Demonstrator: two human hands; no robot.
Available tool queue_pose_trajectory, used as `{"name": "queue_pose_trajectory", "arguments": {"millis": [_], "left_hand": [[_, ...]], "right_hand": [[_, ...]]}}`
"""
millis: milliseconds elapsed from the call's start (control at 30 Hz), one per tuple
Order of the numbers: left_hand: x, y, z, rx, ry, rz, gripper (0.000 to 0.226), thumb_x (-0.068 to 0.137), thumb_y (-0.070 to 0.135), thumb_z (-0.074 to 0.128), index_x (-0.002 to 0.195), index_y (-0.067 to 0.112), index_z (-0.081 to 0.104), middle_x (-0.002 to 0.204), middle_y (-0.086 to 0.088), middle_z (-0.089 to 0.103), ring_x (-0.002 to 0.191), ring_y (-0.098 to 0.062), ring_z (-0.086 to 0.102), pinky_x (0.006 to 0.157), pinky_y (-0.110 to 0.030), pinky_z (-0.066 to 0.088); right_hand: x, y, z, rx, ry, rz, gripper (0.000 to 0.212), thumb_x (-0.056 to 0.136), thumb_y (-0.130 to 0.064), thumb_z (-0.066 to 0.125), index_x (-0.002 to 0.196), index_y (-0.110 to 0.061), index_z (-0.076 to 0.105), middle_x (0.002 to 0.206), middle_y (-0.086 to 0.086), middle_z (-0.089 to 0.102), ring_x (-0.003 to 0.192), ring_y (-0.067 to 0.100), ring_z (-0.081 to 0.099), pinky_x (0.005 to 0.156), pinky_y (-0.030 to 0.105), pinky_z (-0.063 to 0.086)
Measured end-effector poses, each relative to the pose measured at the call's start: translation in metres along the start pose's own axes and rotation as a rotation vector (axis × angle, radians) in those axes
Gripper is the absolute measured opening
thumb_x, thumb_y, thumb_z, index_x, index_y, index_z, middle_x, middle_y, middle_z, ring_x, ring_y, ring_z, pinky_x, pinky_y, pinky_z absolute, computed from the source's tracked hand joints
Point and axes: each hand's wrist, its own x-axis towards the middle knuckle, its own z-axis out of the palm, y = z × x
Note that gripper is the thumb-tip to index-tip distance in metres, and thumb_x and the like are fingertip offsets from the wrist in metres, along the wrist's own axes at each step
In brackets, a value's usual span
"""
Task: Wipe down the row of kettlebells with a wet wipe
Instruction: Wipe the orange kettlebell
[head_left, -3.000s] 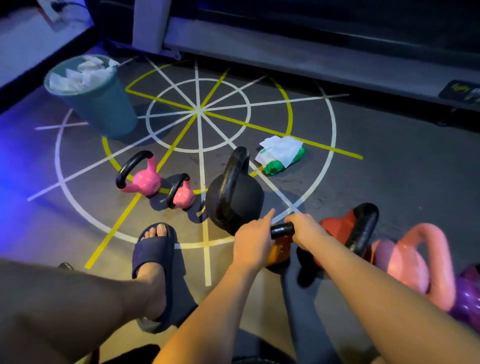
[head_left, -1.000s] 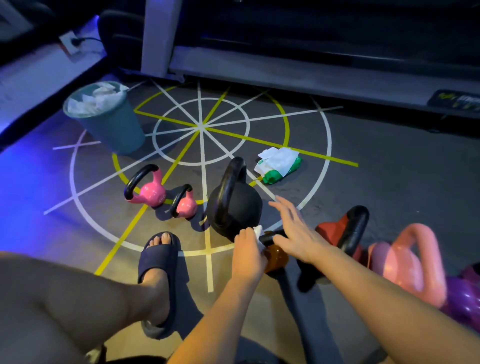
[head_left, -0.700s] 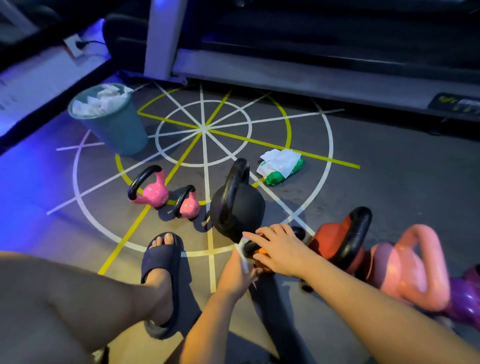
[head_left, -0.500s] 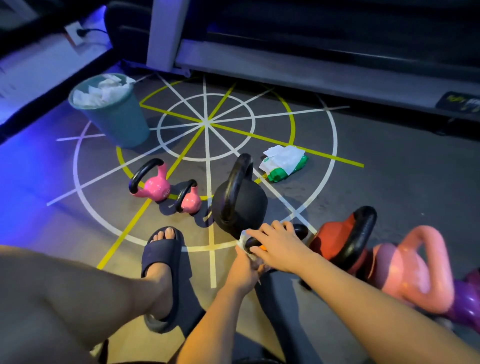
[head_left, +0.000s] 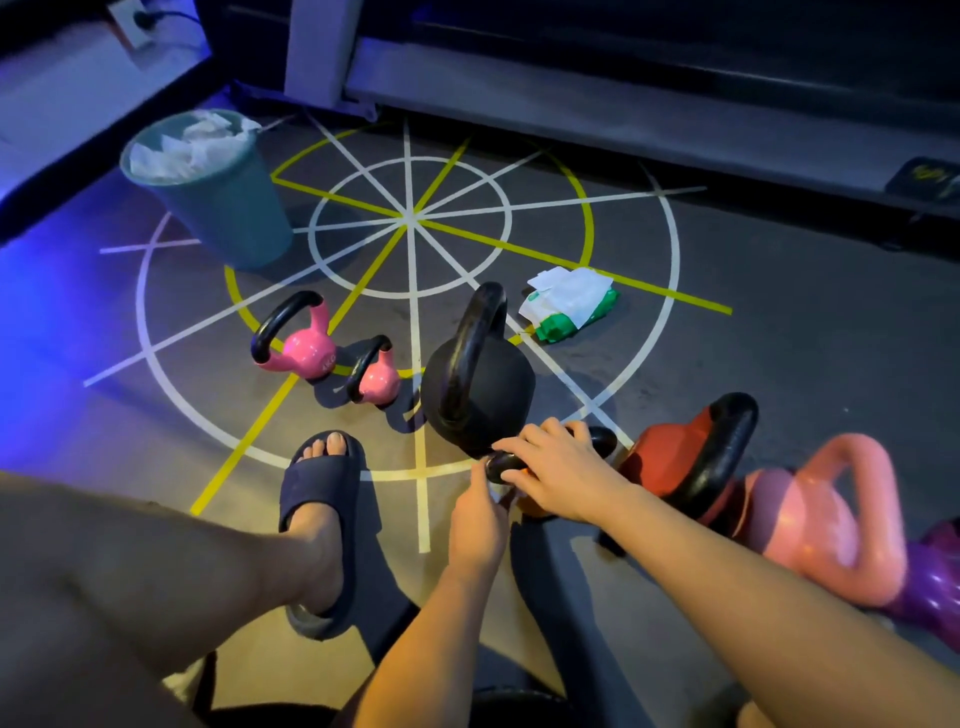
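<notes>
Kettlebell in orange (head_left: 534, 512), the small one low in the row, sits under both my hands, its body almost hidden beneath my right palm. My right hand (head_left: 561, 467) lies over the black handle (head_left: 602, 440) with the fingers curled round the bar, steadying it. My left hand (head_left: 480, 519) is closed on the wet wipe (head_left: 503, 496), of which only a white corner shows, and presses it to the handle's near-left end. The bar runs across me, from low left to upper right, so the wipe's path lies along it towards my right hand. I judge that hand must lift or shift to let the left one through.

Just beyond my fingertips stands the large black kettlebell (head_left: 483, 384). To its left stand two pink kettlebells (head_left: 379, 376), the bigger one farther out. To my right, close together, come the red kettlebell (head_left: 675, 452), the salmon kettlebell (head_left: 810, 519) and the purple kettlebell (head_left: 935, 582). My sandalled foot (head_left: 322, 488) rests on the floor to the left of my hands. Farther off lie the pack of wipes (head_left: 569, 304) and, far left, a teal bin (head_left: 218, 208) holding crumpled wipes.
</notes>
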Motion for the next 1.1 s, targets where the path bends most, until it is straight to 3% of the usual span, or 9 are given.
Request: {"name": "queue_pose_trajectory", "arguments": {"millis": [200, 267, 400, 500, 600, 833, 900, 967, 1100], "left_hand": [[0.012, -0.001, -0.003, 0.077, -0.157, -0.174, 0.031, 0.098, 0.026, 0.065, 0.128, 0.018, 0.059, 0.116, 0.002, 0.066, 0.112, -0.016, 0.062, 0.082, -0.015, 0.041], [0.013, 0.001, -0.003, -0.035, -0.122, -0.185, 0.030, 0.092, 0.027, 0.074, 0.120, 0.020, 0.064, 0.110, 0.003, 0.071, 0.109, -0.014, 0.066, 0.088, -0.023, 0.045], [0.003, 0.017, -0.002, -0.304, 0.049, -0.177, 0.038, 0.081, 0.019, 0.085, 0.114, 0.023, 0.067, 0.102, 0.009, 0.069, 0.093, 0.007, 0.065, 0.079, -0.010, 0.048], [0.001, 0.023, -0.010, -0.109, 0.145, -0.049, 0.043, 0.077, 0.035, 0.087, 0.116, 0.029, 0.069, 0.102, 0.012, 0.071, 0.104, -0.006, 0.063, 0.088, -0.023, 0.048], [0.000, 0.043, -0.021, 0.066, 0.123, 0.083, 0.042, 0.080, 0.035, 0.084, 0.119, 0.029, 0.068, 0.100, 0.016, 0.069, 0.097, -0.003, 0.061, 0.082, -0.019, 0.045], [0.005, 0.104, -0.013, 0.512, -0.080, 0.405, 0.057, 0.091, 0.035, 0.072, 0.144, 0.028, 0.050, 0.127, -0.001, 0.069, 0.117, -0.021, 0.064, 0.095, -0.033, 0.047], [0.004, 0.121, -0.001, 0.435, -0.144, 0.480, 0.062, 0.093, 0.029, 0.070, 0.149, 0.031, 0.043, 0.124, -0.002, 0.072, 0.115, -0.021, 0.066, 0.097, -0.034, 0.049], [0.005, 0.130, 0.003, 0.097, -0.193, 0.431, 0.061, 0.091, 0.020, 0.073, 0.145, 0.034, 0.048, 0.111, 0.004, 0.076, 0.105, -0.009, 0.069, 0.097, -0.030, 0.051], [0.005, 0.129, -0.012, -0.146, 0.182, 0.271, 0.031, 0.096, 0.025, 0.068, 0.126, 0.033, 0.065, 0.111, 0.019, 0.066, 0.107, 0.000, 0.061, 0.090, -0.019, 0.046]], "right_hand": [[-0.013, 0.016, 0.006, 0.273, 0.128, 0.093, 0.051, 0.102, -0.052, 0.038, 0.148, -0.031, 0.039, 0.146, -0.006, 0.044, 0.139, 0.017, 0.031, 0.118, 0.046, 0.027], [-0.017, 0.030, 0.006, 0.343, 0.243, 0.253, 0.049, 0.104, -0.048, 0.036, 0.146, -0.023, 0.044, 0.148, -0.002, 0.044, 0.140, 0.019, 0.032, 0.118, 0.045, 0.028], [-0.013, 0.055, 0.003, 0.260, 0.309, 0.707, 0.054, 0.105, -0.044, 0.029, 0.133, -0.005, 0.053, 0.133, 0.021, 0.053, 0.123, 0.037, 0.044, 0.105, 0.046, 0.033], [-0.005, 0.050, -0.006, 0.344, 0.114, 0.842, 0.068, 0.104, -0.054, 0.017, 0.138, -0.002, 0.045, 0.136, 0.025, 0.050, 0.125, 0.041, 0.047, 0.102, 0.047, 0.037], [0.000, 0.040, -0.022, 0.354, -0.008, 0.851, 0.074, 0.101, -0.062, 0.011, 0.145, -0.009, 0.039, 0.140, 0.022, 0.046, 0.126, 0.039, 0.050, 0.097, 0.046, 0.041], [-0.010, 0.054, -0.040, 0.514, 0.021, 0.946, 0.080, 0.100, -0.063, 0.012, 0.140, -0.003, 0.046, 0.136, 0.024, 0.055, 0.124, 0.038, 0.055, 0.101, 0.045, 0.044], [-0.015, 0.052, -0.047, 0.631, -0.053, 1.020, 0.082, 0.100, -0.064, 0.014, 0.139, -0.001, 0.049, 0.135, 0.026, 0.056, 0.119, 0.041, 0.058, 0.098, 0.049, 0.050], [-0.020, 0.049, -0.051, 0.962, -0.161, 1.139, 0.084, 0.098, -0.069, 0.019, 0.145, -0.003, 0.041, 0.135, 0.031, 0.052, 0.115, 0.048, 0.058, 0.081, 0.058, 0.055], [-0.030, 0.053, -0.048, 1.558, -0.267, 1.178, 0.098, 0.095, -0.074, 0.029, 0.148, 0.009, 0.031, 0.145, 0.032, 0.044, 0.130, 0.047, 0.048, 0.082, 0.063, 0.054]]}}
